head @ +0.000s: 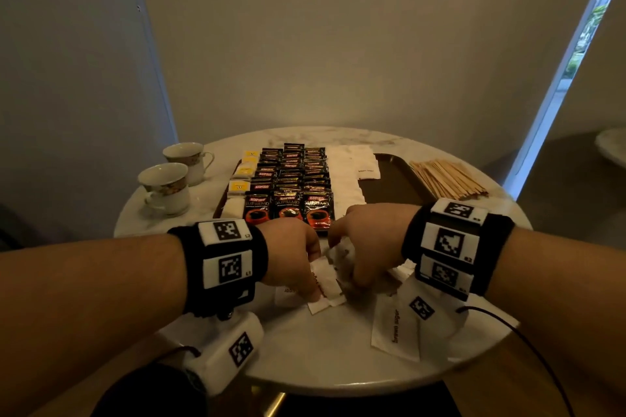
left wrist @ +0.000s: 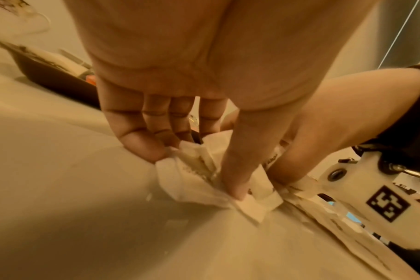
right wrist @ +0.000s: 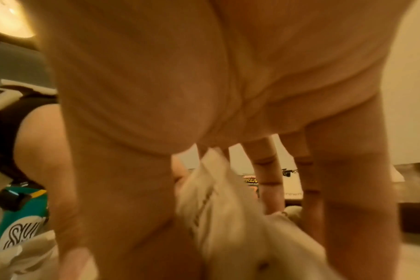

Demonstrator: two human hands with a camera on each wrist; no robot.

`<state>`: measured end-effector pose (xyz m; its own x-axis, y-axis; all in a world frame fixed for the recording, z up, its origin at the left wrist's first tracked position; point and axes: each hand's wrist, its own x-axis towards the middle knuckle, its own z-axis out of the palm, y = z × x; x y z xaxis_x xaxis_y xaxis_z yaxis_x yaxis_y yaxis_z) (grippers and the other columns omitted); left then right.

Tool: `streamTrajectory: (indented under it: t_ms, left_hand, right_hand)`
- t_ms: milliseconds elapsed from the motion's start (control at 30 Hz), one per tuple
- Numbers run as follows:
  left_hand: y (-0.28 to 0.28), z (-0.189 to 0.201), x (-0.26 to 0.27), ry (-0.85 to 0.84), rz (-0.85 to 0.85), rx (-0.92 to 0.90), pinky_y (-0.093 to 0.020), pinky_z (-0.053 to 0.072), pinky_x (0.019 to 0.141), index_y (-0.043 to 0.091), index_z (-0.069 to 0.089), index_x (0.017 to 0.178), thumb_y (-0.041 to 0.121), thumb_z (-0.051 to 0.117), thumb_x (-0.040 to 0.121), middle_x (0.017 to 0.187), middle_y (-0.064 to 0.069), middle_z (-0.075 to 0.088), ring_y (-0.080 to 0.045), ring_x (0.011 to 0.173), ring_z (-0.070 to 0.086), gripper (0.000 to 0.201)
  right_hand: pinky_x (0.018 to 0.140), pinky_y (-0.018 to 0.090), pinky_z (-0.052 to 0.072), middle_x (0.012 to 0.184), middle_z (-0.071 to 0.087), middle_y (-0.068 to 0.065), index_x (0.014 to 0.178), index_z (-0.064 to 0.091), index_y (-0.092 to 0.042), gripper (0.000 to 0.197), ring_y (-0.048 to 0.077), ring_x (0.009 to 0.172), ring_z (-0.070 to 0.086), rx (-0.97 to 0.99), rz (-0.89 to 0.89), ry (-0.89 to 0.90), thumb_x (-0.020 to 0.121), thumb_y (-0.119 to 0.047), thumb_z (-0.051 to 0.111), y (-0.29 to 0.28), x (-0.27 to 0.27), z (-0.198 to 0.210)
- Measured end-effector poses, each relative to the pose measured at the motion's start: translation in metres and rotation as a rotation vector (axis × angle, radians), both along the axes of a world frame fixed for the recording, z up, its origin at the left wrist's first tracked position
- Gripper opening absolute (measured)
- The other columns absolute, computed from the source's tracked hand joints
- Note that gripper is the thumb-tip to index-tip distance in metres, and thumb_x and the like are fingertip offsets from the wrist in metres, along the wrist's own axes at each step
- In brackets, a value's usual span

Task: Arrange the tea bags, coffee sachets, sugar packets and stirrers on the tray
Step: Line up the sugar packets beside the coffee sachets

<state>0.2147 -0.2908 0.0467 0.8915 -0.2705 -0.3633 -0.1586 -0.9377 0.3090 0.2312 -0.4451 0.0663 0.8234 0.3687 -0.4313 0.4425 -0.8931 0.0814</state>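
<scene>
Under my fingertips, at the near edge of the table (head: 338, 359), lies a loose heap of white sugar packets (head: 325, 284); my left hand (head: 291, 257) has its thumb and fingers (left wrist: 142, 149) bent down, pinching the near end of the heap, and my right hand (head: 369, 247) pinches the same bundle from the other side; I judge the step is squaring these packets into one stack, so I should tap their edges level against the marble and keep the grip light, since thin paper buckles; the tray (head: 393, 186) sits just beyond my knuckles, with coffee sachets (head: 291, 186) in rows and a bare patch right of the laid sugar; the stirrers (head: 447, 179) lie beyond my right wrist; the head view alone shows that layout, while the left wrist view alone shows the packets' crimped edges fanned apart between thumb and fingers; the right wrist view is blurred.
</scene>
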Motion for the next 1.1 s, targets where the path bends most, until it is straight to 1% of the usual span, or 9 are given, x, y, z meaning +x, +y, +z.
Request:
streamTrajectory:
  t_ms: [100, 267, 400, 467, 567, 667, 767, 933, 1100]
  left_hand:
    - [0.008, -0.003, 0.002, -0.006, 0.038, -0.044, -0.026, 0.058, 0.074, 0.024, 0.065, 0.094, 0.024, 0.087, 0.08, 0.099, 0.001, 0.069, -0.012, 0.084, 0.064, 0.026]
    - [0.028, 0.0, 0.005, 0.018, 0.095, -0.072, -0.038, 0.065, 0.08, 0.022, 0.059, 0.08, 0.011, 0.086, 0.08, 0.091, -0.002, 0.067, -0.018, 0.082, 0.067, 0.029]
    - [0.042, 0.006, 0.007, 0.014, 0.173, -0.091, -0.025, 0.061, 0.067, 0.024, 0.066, 0.107, 0.014, 0.085, 0.08, 0.105, 0.001, 0.069, -0.015, 0.089, 0.068, 0.035]
    - [0.05, 0.009, 0.012, 0.007, 0.202, -0.12, -0.031, 0.063, 0.077, 0.024, 0.069, 0.117, 0.014, 0.081, 0.084, 0.108, 0.0, 0.071, -0.017, 0.096, 0.069, 0.037]
    - [0.057, 0.013, 0.021, 0.049, 0.357, -0.408, -0.046, 0.064, 0.085, 0.014, 0.071, 0.114, 0.0, 0.067, 0.089, 0.109, -0.013, 0.072, -0.03, 0.099, 0.072, 0.029]
    - [0.055, 0.017, 0.027, 0.083, 0.525, -0.81, -0.044, 0.065, 0.072, 0.008, 0.066, 0.107, -0.01, 0.055, 0.094, 0.102, -0.016, 0.072, -0.029, 0.09, 0.074, 0.025]
    - [0.044, 0.015, 0.037, 0.114, 0.622, -1.156, -0.044, 0.065, 0.069, 0.008, 0.063, 0.111, -0.014, 0.045, 0.097, 0.105, -0.016, 0.075, -0.029, 0.085, 0.078, 0.032]
    - [0.015, 0.013, 0.058, 0.234, 0.62, -1.513, -0.049, 0.063, 0.076, 0.011, 0.064, 0.128, -0.016, 0.042, 0.084, 0.122, -0.018, 0.073, -0.039, 0.104, 0.074, 0.056]
    - [-0.004, 0.019, 0.085, 0.252, 0.545, -1.631, -0.05, 0.061, 0.085, 0.009, 0.068, 0.128, 0.01, 0.067, 0.088, 0.124, -0.017, 0.072, -0.037, 0.112, 0.071, 0.04]
  right_hand:
    - [0.088, 0.033, 0.056, 0.121, 0.062, 0.001, 0.142, 0.053, -0.03, 0.059, 0.02, 0.106, 0.059, -0.008, 0.037, -0.072, 0.088, -0.033, 0.076, 0.003, 0.0, -0.005]
    - [0.091, 0.032, 0.054, 0.128, 0.063, 0.001, 0.142, 0.055, -0.026, 0.05, 0.021, 0.112, 0.06, 0.058, 0.039, -0.164, 0.095, -0.033, 0.068, 0.007, 0.002, -0.008]
    - [0.079, 0.028, 0.055, 0.113, 0.066, -0.006, 0.136, 0.059, -0.031, 0.05, 0.015, 0.1, 0.063, 0.291, -0.109, -0.094, 0.088, -0.026, 0.072, 0.002, 0.016, 0.006]
    - [0.068, 0.025, 0.055, 0.105, 0.068, -0.007, 0.121, 0.064, -0.037, 0.043, 0.014, 0.094, 0.066, 0.451, -0.188, -0.037, 0.083, -0.021, 0.075, -0.004, 0.026, 0.012]
    - [0.068, 0.029, 0.062, 0.107, 0.072, 0.003, 0.11, 0.068, -0.024, 0.037, 0.02, 0.095, 0.071, 0.84, -0.314, 0.17, 0.082, -0.001, 0.075, -0.011, 0.037, 0.013]
    - [0.091, 0.053, 0.059, 0.119, 0.07, 0.019, 0.115, 0.068, -0.011, 0.047, 0.037, 0.11, 0.07, 1.272, -0.389, 0.421, 0.075, 0.014, 0.071, -0.019, 0.05, 0.008]
    - [0.093, 0.053, 0.055, 0.117, 0.07, 0.023, 0.115, 0.067, -0.01, 0.054, 0.041, 0.112, 0.069, 1.551, -0.342, 0.555, 0.066, 0.014, 0.074, -0.023, 0.067, 0.002]
    - [0.102, 0.058, 0.051, 0.125, 0.066, 0.027, 0.12, 0.063, -0.009, 0.058, 0.044, 0.118, 0.065, 1.806, -0.359, 0.596, 0.07, 0.018, 0.072, -0.021, 0.094, -0.003]
    - [0.089, 0.046, 0.058, 0.112, 0.07, 0.02, 0.118, 0.063, -0.005, 0.047, 0.036, 0.104, 0.071, 1.79, -0.356, 0.438, 0.077, 0.015, 0.073, -0.018, 0.116, -0.006]
